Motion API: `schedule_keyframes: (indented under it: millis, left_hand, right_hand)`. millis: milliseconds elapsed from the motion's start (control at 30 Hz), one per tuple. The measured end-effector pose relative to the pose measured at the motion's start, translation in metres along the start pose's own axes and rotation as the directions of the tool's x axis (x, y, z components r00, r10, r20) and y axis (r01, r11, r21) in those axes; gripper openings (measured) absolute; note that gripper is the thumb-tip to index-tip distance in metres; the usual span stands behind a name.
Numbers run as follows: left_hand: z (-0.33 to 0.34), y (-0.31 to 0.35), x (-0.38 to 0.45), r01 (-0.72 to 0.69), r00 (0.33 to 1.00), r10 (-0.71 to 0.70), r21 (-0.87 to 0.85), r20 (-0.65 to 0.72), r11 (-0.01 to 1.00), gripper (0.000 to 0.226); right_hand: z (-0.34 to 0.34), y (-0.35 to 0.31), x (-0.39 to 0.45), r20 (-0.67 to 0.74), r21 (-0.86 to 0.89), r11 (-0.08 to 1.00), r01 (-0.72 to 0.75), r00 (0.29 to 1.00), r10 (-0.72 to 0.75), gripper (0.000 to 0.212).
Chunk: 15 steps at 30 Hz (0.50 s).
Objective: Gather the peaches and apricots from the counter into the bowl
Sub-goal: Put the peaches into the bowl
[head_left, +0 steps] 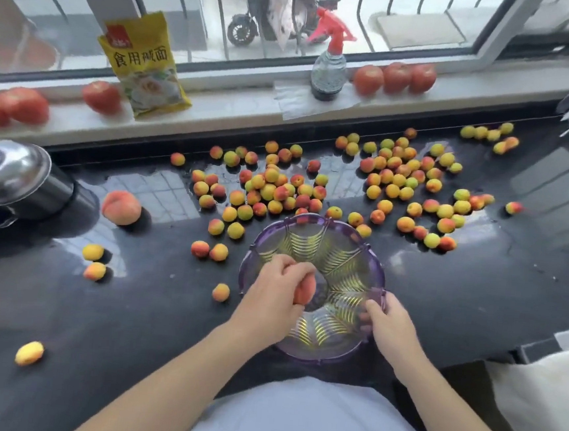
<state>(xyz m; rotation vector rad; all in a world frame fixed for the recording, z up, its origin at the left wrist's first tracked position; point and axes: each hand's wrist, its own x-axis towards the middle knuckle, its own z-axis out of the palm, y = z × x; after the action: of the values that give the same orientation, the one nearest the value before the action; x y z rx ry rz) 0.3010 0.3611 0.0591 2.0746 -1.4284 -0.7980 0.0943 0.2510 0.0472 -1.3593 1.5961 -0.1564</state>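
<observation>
Peach [305, 292] clutched in the left hand [278, 292] hangs over the empty purple bowl [359, 249] at centre frame; right hand [389, 322] grips its rim. Release comes next, with apricots [272, 186] across the bench [130, 305] waiting.

Bright daylight comes through the window [293, 16] and throws pale glare patches on the wet black counter [475, 300]. Shadows are soft and short. The wide lens bends the sill [237, 108], and the edges are blurred.
</observation>
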Motion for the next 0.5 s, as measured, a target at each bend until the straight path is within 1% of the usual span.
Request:
schedule_keyframes:
  millis: [33, 67, 133, 233, 300, 400, 500]
  left_hand:
    - [0.011, 0.003, 0.007, 0.005, 0.999, -0.007, 0.051, 0.053, 0.999, 0.067]
    - [0.019, 0.005, 0.014, 0.015, 0.995, -0.025, 0.097, 0.096, 0.995, 0.068]
    - [0.030, 0.009, 0.024, 0.043, 0.990, -0.063, 0.163, 0.122, 0.986, 0.070]
    - [0.038, 0.013, 0.032, 0.092, 0.995, -0.099, 0.210, 0.023, 0.973, 0.077]
    - [0.040, 0.015, 0.034, 0.133, 0.991, -0.128, 0.211, -0.040, 0.968, 0.072]
    - [0.040, 0.014, 0.036, 0.149, 0.989, -0.143, 0.227, -0.042, 0.962, 0.064]
    - [0.039, 0.013, 0.038, 0.165, 0.986, -0.162, 0.241, -0.033, 0.956, 0.066]
  right_hand:
    - [0.002, 0.001, 0.000, 0.018, 0.026, 1.000, -0.011, 1.000, 0.010, 0.016]
    - [0.003, 0.001, 0.001, 0.036, 0.055, 0.998, -0.020, 0.999, 0.018, 0.018]
    - [0.003, -0.004, -0.004, 0.058, 0.058, 0.998, -0.025, 0.998, 0.021, 0.020]
    - [-0.002, -0.005, -0.003, 0.109, 0.033, 0.999, -0.026, 0.994, 0.022, 0.018]
    - [-0.004, -0.003, 0.001, 0.130, 0.016, 1.000, -0.023, 0.991, 0.021, 0.017]
    - [-0.001, -0.001, 0.005, 0.128, 0.029, 0.999, -0.027, 0.992, 0.023, 0.017]
    - [0.002, -0.001, 0.005, 0.122, 0.058, 0.997, -0.049, 0.992, 0.041, 0.018]
